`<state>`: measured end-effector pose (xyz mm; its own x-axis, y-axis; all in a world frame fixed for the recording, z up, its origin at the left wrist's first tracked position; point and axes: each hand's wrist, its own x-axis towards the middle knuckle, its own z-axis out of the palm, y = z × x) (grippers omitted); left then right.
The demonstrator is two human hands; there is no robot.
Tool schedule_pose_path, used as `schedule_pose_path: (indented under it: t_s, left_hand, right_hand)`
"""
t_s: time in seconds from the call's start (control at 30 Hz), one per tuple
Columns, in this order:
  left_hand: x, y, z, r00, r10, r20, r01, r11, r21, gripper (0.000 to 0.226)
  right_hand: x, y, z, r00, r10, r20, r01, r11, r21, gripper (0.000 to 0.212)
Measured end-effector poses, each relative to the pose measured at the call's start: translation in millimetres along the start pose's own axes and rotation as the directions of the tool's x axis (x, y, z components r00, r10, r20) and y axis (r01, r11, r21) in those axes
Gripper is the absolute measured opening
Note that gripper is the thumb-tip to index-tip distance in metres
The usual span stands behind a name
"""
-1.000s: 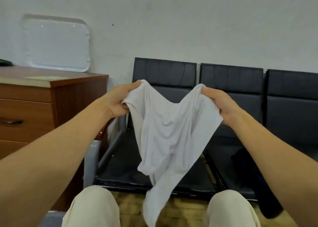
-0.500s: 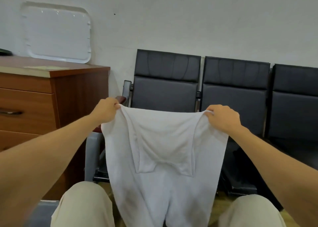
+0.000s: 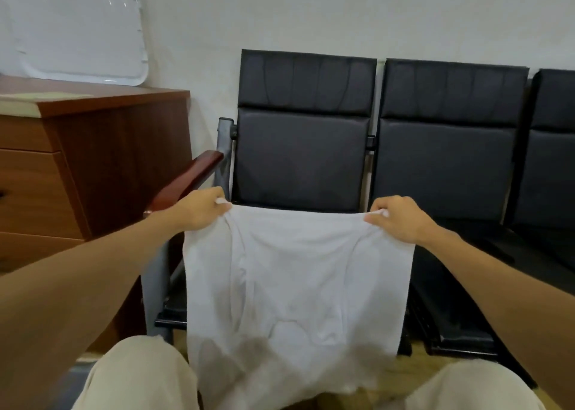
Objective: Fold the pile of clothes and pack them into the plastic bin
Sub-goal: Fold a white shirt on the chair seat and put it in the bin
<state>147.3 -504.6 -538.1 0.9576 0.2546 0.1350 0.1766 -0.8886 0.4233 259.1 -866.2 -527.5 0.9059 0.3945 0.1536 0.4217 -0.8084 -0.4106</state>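
A white garment (image 3: pixel 295 285) hangs spread flat in front of me, over the front of a black seat and down between my knees. My left hand (image 3: pixel 199 210) grips its top left corner. My right hand (image 3: pixel 401 219) grips its top right corner. The top edge runs nearly straight between the two hands. No plastic bin and no pile of clothes are in view.
A row of black padded chairs (image 3: pixel 301 148) stands against the white wall, with a wooden armrest (image 3: pixel 193 176) at its left end. A wooden drawer cabinet (image 3: pixel 93 167) stands at the left, a clear plastic tray (image 3: pixel 74 27) leaning on the wall above it. A dark item (image 3: pixel 544 254) lies on the right seats.
Both hands moved apart and down, pulling the bunched white garment out flat and taut along its top edge. The garment now hangs lower, over the seat front.
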Motion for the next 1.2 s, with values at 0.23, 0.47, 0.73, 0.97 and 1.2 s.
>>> schedule_pose_path:
  t_s: [0.23, 0.47, 0.73, 0.97, 1.2]
  left_hand:
    - [65.2, -6.9, 37.9, 0.979, -0.030, -0.203, 0.059, 0.989, 0.137, 0.022]
    - [151.2, -20.8, 77.7, 0.961, 0.052, -0.271, 0.044, 0.941, 0.336, 0.024]
    - [244.1, -48.9, 141.7, 0.966, 0.006, -0.258, 0.092, 0.926, 0.366, 0.021]
    - [221.3, -60.9, 197.0, 0.995, -0.033, -0.098, 0.054, 0.973, 0.225, 0.045]
    - [109.3, -43.3, 182.7, 0.962, 0.135, 0.237, -0.130, 0.991, -0.039, 0.025]
  right_hand:
    - [69.4, 18.3, 32.2, 0.968, -0.087, -0.235, 0.033, 0.974, -0.226, 0.022]
    - [156.6, 51.0, 72.2, 0.961, -0.237, -0.145, 0.130, 0.845, -0.519, 0.025]
    - [252.0, 85.2, 132.0, 0.958, -0.235, -0.164, 0.122, 0.853, -0.508, 0.022]
    - [224.3, 96.3, 181.2, 0.994, -0.113, 0.006, 0.107, 0.917, -0.384, 0.039]
    - [125.4, 69.5, 169.3, 0.951, -0.132, 0.281, 0.187, 0.965, -0.181, 0.025]
